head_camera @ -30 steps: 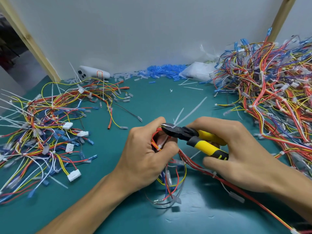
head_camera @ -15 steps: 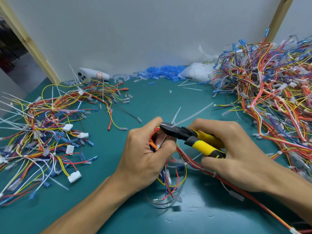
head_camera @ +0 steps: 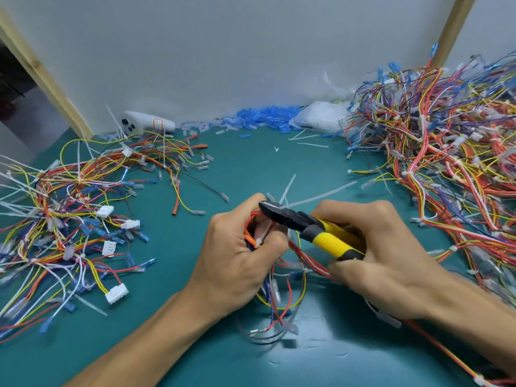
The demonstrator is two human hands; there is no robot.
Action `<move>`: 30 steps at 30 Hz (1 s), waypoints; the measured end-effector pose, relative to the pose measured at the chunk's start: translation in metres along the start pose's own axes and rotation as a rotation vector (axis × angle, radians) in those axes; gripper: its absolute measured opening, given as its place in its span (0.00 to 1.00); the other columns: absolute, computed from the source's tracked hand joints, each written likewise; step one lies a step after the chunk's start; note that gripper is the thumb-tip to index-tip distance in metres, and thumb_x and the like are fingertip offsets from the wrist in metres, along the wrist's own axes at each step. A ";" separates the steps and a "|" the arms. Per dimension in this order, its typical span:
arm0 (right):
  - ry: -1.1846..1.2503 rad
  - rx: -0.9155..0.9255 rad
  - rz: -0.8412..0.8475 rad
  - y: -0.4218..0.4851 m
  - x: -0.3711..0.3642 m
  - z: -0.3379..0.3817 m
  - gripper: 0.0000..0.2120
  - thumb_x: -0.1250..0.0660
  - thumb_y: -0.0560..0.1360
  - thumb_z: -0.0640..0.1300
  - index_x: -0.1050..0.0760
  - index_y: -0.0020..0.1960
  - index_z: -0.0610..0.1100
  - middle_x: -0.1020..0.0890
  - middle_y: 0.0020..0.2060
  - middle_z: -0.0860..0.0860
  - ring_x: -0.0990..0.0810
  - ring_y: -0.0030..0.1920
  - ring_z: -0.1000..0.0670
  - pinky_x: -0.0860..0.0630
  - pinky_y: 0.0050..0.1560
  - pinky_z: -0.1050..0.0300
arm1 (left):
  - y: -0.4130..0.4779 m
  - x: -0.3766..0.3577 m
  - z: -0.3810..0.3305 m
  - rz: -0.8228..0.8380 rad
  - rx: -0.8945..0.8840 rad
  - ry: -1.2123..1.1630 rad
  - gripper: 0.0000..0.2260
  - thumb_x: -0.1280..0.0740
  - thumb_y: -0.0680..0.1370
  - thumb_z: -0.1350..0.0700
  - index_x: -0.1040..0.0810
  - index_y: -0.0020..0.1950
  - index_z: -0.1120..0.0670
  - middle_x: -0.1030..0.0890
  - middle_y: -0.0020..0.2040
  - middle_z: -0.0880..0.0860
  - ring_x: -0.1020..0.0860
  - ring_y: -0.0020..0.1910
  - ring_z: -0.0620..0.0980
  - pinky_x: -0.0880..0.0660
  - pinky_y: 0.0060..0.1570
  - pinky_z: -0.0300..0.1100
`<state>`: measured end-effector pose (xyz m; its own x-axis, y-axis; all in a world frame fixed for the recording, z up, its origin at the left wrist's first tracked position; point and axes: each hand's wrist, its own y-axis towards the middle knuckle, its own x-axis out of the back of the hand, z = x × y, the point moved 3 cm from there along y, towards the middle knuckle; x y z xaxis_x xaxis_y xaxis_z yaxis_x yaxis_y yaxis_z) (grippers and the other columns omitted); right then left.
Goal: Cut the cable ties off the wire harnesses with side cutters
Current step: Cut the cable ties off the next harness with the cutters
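Left hand point(head_camera: 237, 255) curled round a looped bundle of red, yellow and blue wires point(head_camera: 275, 291) above the teal tabletop point(head_camera: 223, 163) — white plastic cable tie point(head_camera: 262, 235) at its thumb. Right hand point(head_camera: 391, 258) grips yellow-and-black-handled side cutters point(head_camera: 312, 230), dark nose touching the bundle's top — whether its blades are apart, can't tell.

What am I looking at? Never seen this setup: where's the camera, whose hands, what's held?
No machine here: a person's bare hands. Every picture comes from one wide-angle camera on their head, looking down at a teal table. The left hand grips a small wire harness with a white cable tie on it. The right hand holds yellow-handled side cutters, tip close to that bundle. More harnesses lie heaped in a left pile and a right pile. Blue sleeves line the wall; tie scraps lie past the hands.
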<state>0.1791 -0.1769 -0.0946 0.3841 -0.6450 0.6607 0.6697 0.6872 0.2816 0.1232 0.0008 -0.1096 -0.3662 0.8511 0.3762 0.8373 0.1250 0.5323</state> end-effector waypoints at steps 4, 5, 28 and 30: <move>-0.074 0.030 0.005 0.005 0.003 0.000 0.10 0.34 0.61 0.39 0.26 0.42 0.46 0.33 0.31 0.47 0.37 0.32 0.48 0.40 0.29 0.57 | 0.001 0.000 -0.001 -0.019 0.013 0.006 0.14 0.34 0.77 0.52 0.37 0.36 0.45 0.36 0.31 0.53 0.38 0.30 0.48 0.35 0.30 0.42; -0.092 0.044 0.011 0.006 0.006 0.000 0.11 0.34 0.61 0.39 0.24 0.43 0.46 0.32 0.31 0.49 0.36 0.32 0.50 0.38 0.30 0.57 | 0.001 0.000 -0.001 -0.022 0.008 0.006 0.15 0.34 0.77 0.53 0.38 0.36 0.45 0.36 0.31 0.53 0.38 0.30 0.48 0.36 0.30 0.40; -0.085 0.018 0.006 0.002 0.009 0.001 0.07 0.34 0.59 0.38 0.28 0.37 0.39 0.36 0.31 0.44 0.42 0.30 0.56 0.45 0.29 0.56 | 0.000 -0.001 -0.003 -0.003 -0.015 0.038 0.15 0.33 0.75 0.55 0.38 0.36 0.44 0.38 0.30 0.45 0.40 0.30 0.43 0.39 0.32 0.35; -0.102 0.018 -0.002 0.004 0.009 -0.001 0.08 0.35 0.59 0.38 0.26 0.39 0.41 0.34 0.30 0.45 0.41 0.31 0.54 0.44 0.29 0.56 | 0.000 0.000 -0.002 -0.010 -0.010 0.048 0.15 0.33 0.76 0.54 0.38 0.37 0.44 0.38 0.30 0.45 0.40 0.30 0.43 0.39 0.32 0.35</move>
<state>0.1861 -0.1800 -0.0883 0.3160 -0.6096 0.7270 0.6584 0.6927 0.2946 0.1218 -0.0001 -0.1080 -0.3943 0.8241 0.4066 0.8293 0.1284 0.5438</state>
